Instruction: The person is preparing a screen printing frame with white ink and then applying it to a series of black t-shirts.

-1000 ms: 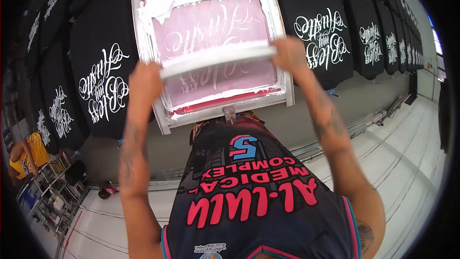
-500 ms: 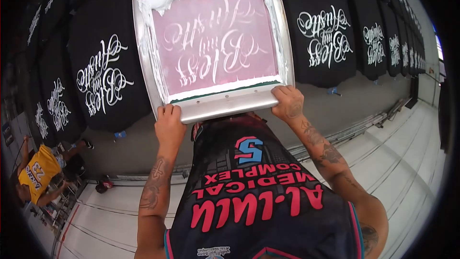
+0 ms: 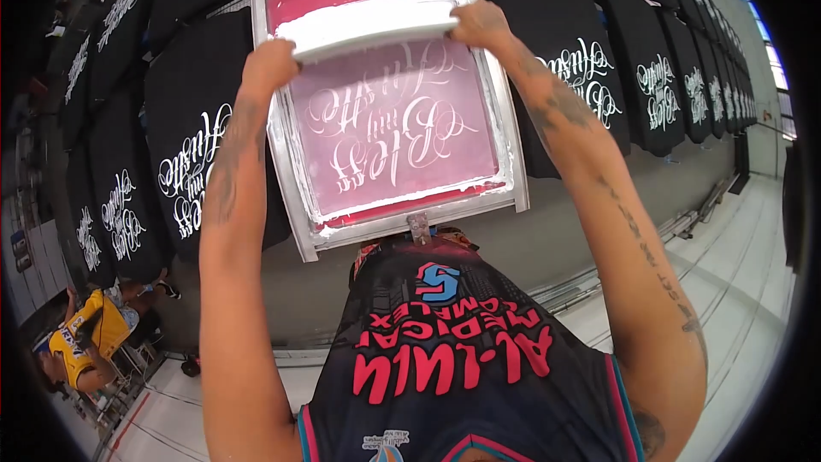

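Note:
A metal-framed printing screen (image 3: 368,232) lies in front of me, its pink mesh (image 3: 342,167) carrying white script lettering. Across its far part runs a squeegee (image 3: 376,35), gripped at its two ends. My left hand (image 3: 272,67) is closed round the left end, and my right hand (image 3: 481,26) round the right end. Thick white ink (image 3: 368,10) lies on the far side of the squeegee; glare blurs where ink and tool meet. More ink streaks the mesh's near edge and sides. What lies under the screen is hidden.
Black shirts with white script, one shirt (image 3: 201,68) at left and another shirt (image 3: 547,13) at right, lie in rows on both sides. A small metal clamp (image 3: 418,228) sits at the frame's near edge. A person in a yellow top (image 3: 85,346) is at the far left.
Both hands have moved with the squeegee from the screen's near edge to its far part. The near frame rail and clamp, covered before, now show. My arms are stretched further out.

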